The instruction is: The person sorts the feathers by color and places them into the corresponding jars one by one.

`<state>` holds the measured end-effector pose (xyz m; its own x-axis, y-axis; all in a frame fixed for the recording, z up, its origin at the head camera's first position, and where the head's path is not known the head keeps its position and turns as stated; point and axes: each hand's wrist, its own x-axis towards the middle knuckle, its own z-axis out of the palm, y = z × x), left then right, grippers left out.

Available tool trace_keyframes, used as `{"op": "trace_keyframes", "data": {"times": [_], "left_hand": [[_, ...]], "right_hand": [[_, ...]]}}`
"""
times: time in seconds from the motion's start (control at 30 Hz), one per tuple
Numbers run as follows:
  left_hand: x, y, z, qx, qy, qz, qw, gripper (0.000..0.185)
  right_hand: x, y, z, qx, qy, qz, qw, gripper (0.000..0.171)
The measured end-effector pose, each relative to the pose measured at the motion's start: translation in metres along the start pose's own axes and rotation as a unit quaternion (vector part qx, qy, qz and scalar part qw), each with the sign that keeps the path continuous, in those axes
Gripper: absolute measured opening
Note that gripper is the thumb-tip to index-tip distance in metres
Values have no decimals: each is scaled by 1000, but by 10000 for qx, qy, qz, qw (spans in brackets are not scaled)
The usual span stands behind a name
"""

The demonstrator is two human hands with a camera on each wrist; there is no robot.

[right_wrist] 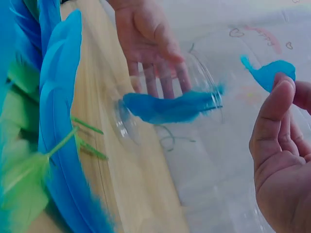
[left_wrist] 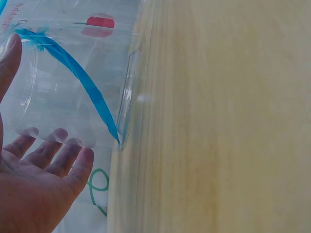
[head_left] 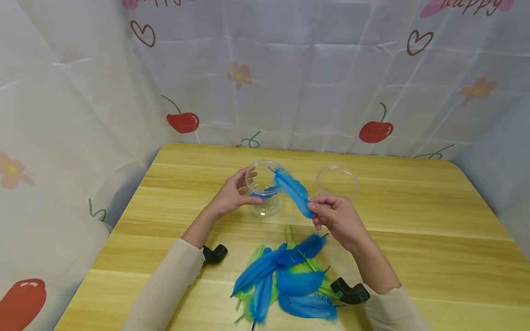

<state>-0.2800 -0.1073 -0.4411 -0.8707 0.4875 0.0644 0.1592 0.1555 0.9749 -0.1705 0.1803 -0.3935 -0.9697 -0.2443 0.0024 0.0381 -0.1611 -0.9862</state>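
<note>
My left hand [head_left: 231, 195] holds a clear plastic jar [head_left: 266, 209] upright on the wooden table, thumb on the near side and fingers around the far side. Inside the jar, one blue feather [right_wrist: 167, 108] leans slantwise, as the left wrist view also shows. Between thumb and fingers, my right hand [head_left: 339, 218] pinches another blue feather [head_left: 293, 189] by one end. Its other end, with the quill tip, reaches over the jar's open mouth. Nearer my body lies a loose pile of blue feathers [head_left: 300, 282] and green feathers [head_left: 254, 255].
A clear round lid [head_left: 337, 167] lies on the table [head_left: 414, 202] to the right of the jar, behind my right hand. A printed white cloth [head_left: 290, 92] hangs along the table's far edge, with another on the left. Black wrist devices [head_left: 215, 253] sit at both sleeves.
</note>
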Motion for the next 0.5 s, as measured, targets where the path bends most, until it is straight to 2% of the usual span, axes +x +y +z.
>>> {"op": "trace_keyframes", "data": {"times": [0.23, 0.5], "left_hand": [[0, -2, -1, 64, -1, 40, 10000, 92], [0, -2, -1, 34, 3, 86, 10000, 89]], "right_hand": [[11, -1, 15, 499, 201, 246, 9983, 19], [20, -1, 28, 1063, 194, 469, 9930, 24]]}}
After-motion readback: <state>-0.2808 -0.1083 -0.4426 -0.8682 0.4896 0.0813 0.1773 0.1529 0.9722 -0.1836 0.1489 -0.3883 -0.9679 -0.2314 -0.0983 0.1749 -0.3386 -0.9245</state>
